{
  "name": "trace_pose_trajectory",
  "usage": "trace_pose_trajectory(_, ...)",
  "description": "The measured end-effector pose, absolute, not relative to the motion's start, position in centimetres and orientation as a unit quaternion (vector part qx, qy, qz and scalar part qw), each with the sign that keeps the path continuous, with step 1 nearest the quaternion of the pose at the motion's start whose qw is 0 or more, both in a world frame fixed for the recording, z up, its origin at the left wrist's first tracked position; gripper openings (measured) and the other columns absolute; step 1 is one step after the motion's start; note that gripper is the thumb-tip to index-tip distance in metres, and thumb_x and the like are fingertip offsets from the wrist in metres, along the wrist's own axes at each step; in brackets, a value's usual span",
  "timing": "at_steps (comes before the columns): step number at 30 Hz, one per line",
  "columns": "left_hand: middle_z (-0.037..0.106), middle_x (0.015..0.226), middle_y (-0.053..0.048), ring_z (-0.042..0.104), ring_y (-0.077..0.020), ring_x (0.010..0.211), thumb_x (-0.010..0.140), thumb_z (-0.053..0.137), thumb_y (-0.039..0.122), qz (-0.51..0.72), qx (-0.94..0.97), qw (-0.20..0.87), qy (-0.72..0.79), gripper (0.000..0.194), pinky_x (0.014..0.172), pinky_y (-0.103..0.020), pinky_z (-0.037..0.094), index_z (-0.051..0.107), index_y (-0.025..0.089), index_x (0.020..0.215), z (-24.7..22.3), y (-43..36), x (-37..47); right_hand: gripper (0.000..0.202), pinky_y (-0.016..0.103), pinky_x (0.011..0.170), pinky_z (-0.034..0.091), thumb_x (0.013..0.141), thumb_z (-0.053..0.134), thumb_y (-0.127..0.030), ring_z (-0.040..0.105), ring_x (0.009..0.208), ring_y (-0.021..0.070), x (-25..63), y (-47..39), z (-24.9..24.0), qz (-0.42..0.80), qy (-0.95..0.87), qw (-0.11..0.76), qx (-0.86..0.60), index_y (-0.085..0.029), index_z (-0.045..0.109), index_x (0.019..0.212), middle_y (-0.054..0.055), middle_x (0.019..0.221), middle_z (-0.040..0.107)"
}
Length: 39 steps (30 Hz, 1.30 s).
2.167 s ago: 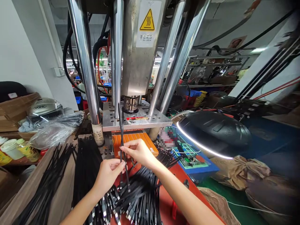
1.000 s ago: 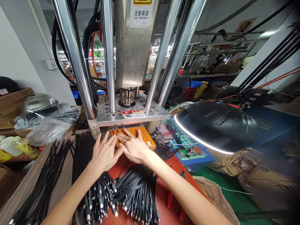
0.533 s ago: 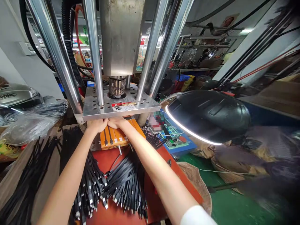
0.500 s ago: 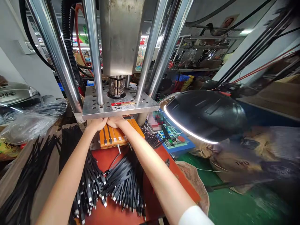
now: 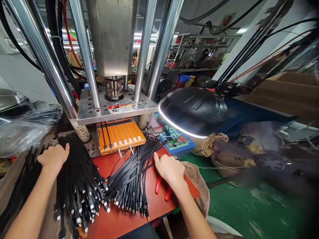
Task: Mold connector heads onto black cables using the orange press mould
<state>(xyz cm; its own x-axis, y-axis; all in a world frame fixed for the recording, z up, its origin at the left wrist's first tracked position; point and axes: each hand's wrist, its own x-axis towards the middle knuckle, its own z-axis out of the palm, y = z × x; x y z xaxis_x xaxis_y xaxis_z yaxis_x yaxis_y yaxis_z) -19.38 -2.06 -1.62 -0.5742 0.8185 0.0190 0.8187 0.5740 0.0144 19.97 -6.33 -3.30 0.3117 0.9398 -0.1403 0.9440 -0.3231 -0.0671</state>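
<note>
My left hand (image 5: pixel 53 156) is over the black cables at the left, fingers curled down and thumb sticking out. Whatever lies under its fingers is hidden. A thick bundle of black cables (image 5: pixel 77 179) with metal plugs hangs beside it. My right hand (image 5: pixel 170 167) is closed at the right edge of a second cable bundle (image 5: pixel 132 179); its grip is hidden from above. Red-handled pliers (image 5: pixel 158 184) lie just below that hand. Under the press plate, an orange slotted mould (image 5: pixel 122 136) has two black cables (image 5: pixel 104 136) in its left slots.
The press's steel plate (image 5: pixel 117 109) hangs above the mould between shiny guide columns (image 5: pixel 87 56). To the right are a ring-lit black lamp (image 5: pixel 196 109) and a control panel with buttons (image 5: pixel 176 141). A brown sack (image 5: pixel 196 179) stands beside the red table (image 5: pixel 99 222).
Both hands have come away from the mould under the press plate. My left moved left to the cables, my right moved right and toward me. The view has shifted right.
</note>
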Motion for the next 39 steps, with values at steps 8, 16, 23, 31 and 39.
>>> trace_pose_trajectory(8, 0.072, 0.083, -0.013, 0.069, -0.0314, 0.084, 0.088, 0.038, 0.049, -0.173, -0.492, -0.087, -0.849, 0.045, 0.079, -0.044, 0.053, 0.071, 0.018, 0.088, -2.6, -4.3, -23.3, 0.051, 0.037, 0.063, 0.047, 0.092, 0.034, -0.053, 0.066, 0.074, 0.032, 19.8, -7.2, -5.9, -0.126, 0.593, -0.165, 0.778, -0.021, 0.069, 0.075, 0.014, 0.073, 0.067)
trace_pose_trajectory(16, 0.073, 0.096, -0.009, 0.071, -0.0209, 0.086, 0.08, 0.059, 0.054, -0.514, -0.518, -0.176, -0.661, 0.052, 0.077, -0.029, 0.059, 0.065, 0.014, 0.113, 4.9, -8.2, -18.2, 0.039, 0.023, 0.05, 0.049, 0.086, 0.057, -0.053, 0.06, 0.053, 0.015, 16.2, -10.0, 0.5, -0.414, 0.621, -0.5, 0.44, -0.016, 0.069, 0.08, 0.005, 0.068, 0.066)
trace_pose_trajectory(23, 0.075, 0.074, -0.005, 0.071, -0.0195, 0.068, 0.072, 0.073, 0.041, -0.491, -0.622, -0.293, -0.534, 0.022, 0.062, -0.024, 0.061, 0.076, 0.021, 0.081, 12.1, -12.2, -11.9, 0.024, 0.019, 0.041, 0.048, 0.087, 0.061, -0.037, 0.057, 0.043, 0.01, 11.7, -10.3, 5.3, -0.449, 0.713, -0.458, 0.281, -0.017, 0.074, 0.087, 0.001, 0.063, 0.064)
trace_pose_trajectory(31, 0.074, 0.07, 0.004, 0.07, -0.0125, 0.061, 0.071, 0.075, 0.018, -0.543, -0.676, -0.215, -0.449, 0.012, 0.059, -0.015, 0.058, 0.077, 0.029, 0.075, 14.9, -17.6, -9.0, 0.029, 0.022, 0.049, 0.04, 0.088, 0.064, -0.039, 0.052, 0.048, 0.0098, 9.2, -13.2, 8.9, -0.283, 0.797, -0.483, 0.226, -0.022, 0.074, 0.068, -0.001, 0.053, 0.06)
trace_pose_trajectory(39, 0.075, 0.074, 0.0, 0.071, -0.0138, 0.066, 0.072, 0.073, 0.019, -0.56, -0.638, -0.281, -0.448, 0.007, 0.062, -0.017, 0.058, 0.077, 0.024, 0.074, 13.9, -20.2, -7.6, 0.045, 0.023, 0.045, 0.026, 0.089, 0.064, -0.034, 0.034, 0.043, 0.0072, 7.3, -16.7, 7.6, -0.213, 0.787, -0.528, 0.239, -0.017, 0.056, 0.047, -0.005, 0.045, 0.042)
